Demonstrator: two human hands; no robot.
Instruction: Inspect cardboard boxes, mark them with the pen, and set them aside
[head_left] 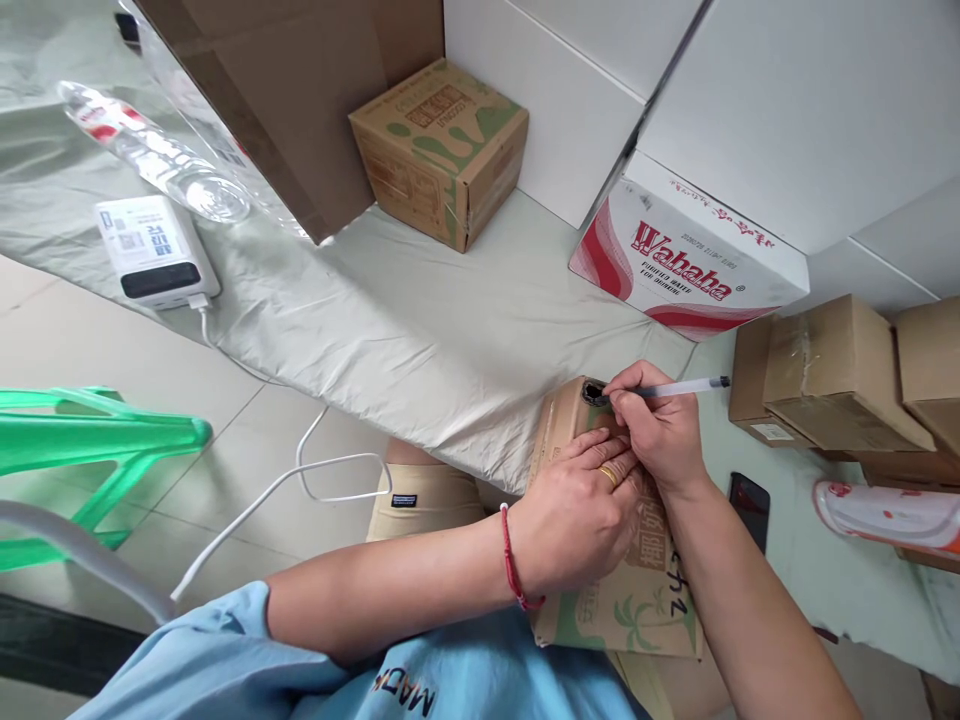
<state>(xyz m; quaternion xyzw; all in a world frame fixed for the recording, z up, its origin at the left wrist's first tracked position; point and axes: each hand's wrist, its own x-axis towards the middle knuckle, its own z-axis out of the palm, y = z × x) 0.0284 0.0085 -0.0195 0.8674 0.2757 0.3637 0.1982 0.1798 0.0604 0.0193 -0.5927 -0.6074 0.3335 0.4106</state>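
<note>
A brown cardboard box with green palm-tree print leans on the table edge, close against the body. My left hand, with a gold ring and a red bracelet, lies with fingers stretched across the top of this box. In a pinch, my right hand grips a pen, its dark cap end pointing right. The pen's other end reaches a dark round opening with a black rim at the box's far corner; the fingers partly cover the tip. Black handwriting runs along the box's right side.
A similar printed box and a white-and-red Wahaha carton stand by the wall. Plain cartons and a phone are right. Leftward lie a power bank with a white cable, a plastic bottle and a green stool.
</note>
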